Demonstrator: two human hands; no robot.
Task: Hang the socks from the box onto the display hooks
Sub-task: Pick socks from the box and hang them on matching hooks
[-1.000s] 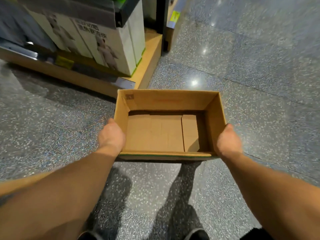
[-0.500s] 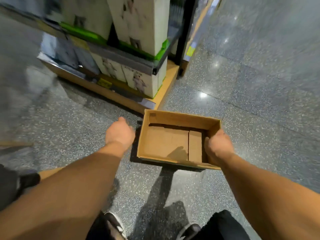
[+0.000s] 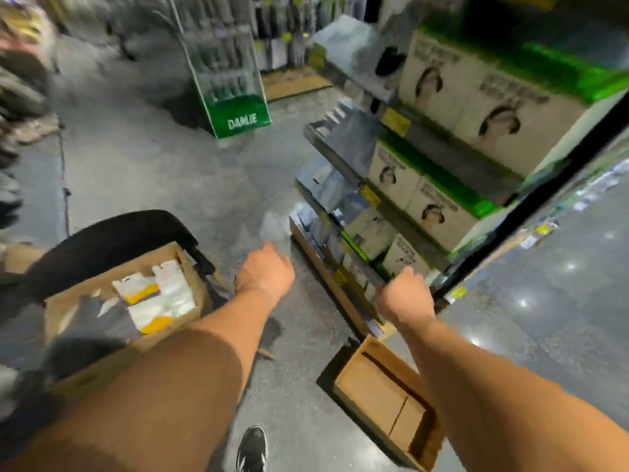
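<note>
An empty cardboard box (image 3: 374,396) lies on the speckled floor at the lower right, partly under my right forearm. A second cardboard box (image 3: 185,264) stands at the left, holding white sock packs (image 3: 160,294) with yellow labels and dark grey socks (image 3: 102,318). My left hand (image 3: 265,274) hangs in the air just right of that box, fingers loosely curled, holding nothing. My right hand (image 3: 405,298) is loosely curled too and holds nothing, above the empty box and close to the low shelf edge. The view is motion-blurred.
A shelf unit (image 3: 343,144) stacked with white-and-green product boxes (image 3: 439,216) rises at the right. A curved black bar (image 3: 112,229) arches over the sock box. A green DARLIE stand (image 3: 238,117) stands further down the aisle. My shoe (image 3: 252,447) is on the floor below.
Both hands have let go of the empty box, which now lies on the floor. My view has swung up and left, bringing the sock box and the aisle into sight.
</note>
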